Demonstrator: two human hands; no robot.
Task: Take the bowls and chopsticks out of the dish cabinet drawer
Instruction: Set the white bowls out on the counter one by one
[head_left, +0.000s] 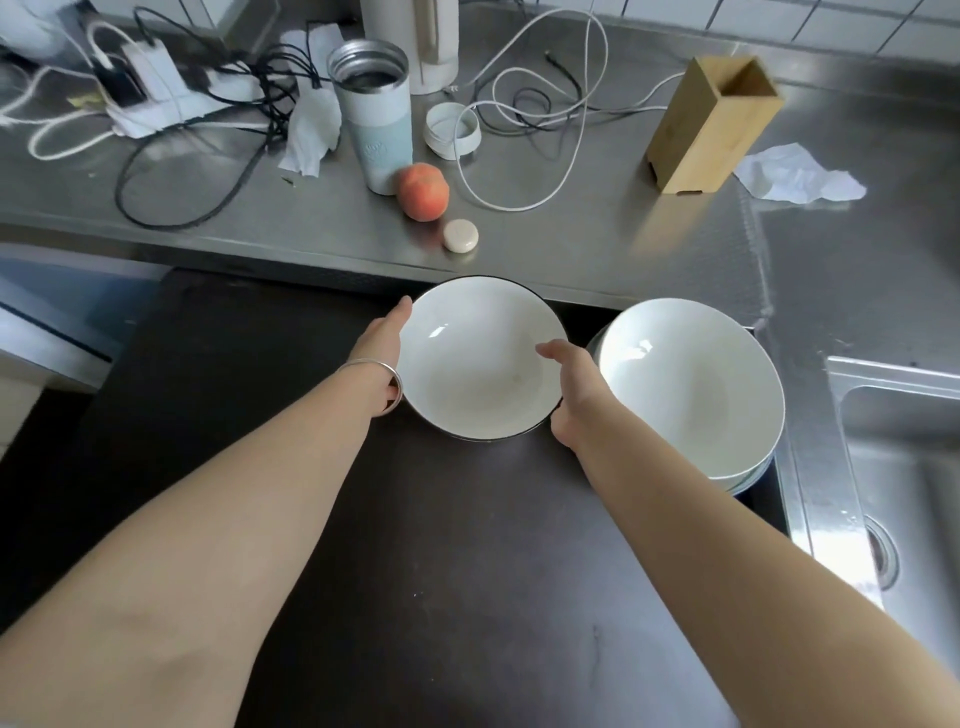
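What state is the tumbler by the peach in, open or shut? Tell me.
Open. The tumbler stands upright with its steel mouth uncovered, and a round lid lies apart on the counter beside it.

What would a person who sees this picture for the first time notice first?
First, the white bowl with a dark rim at the centre, held by the left hand and the right hand on opposite sides of its rim, above a dark surface. Just to its right is a stack of white bowls. Behind, on the steel counter, a peach lies beside an open flask.
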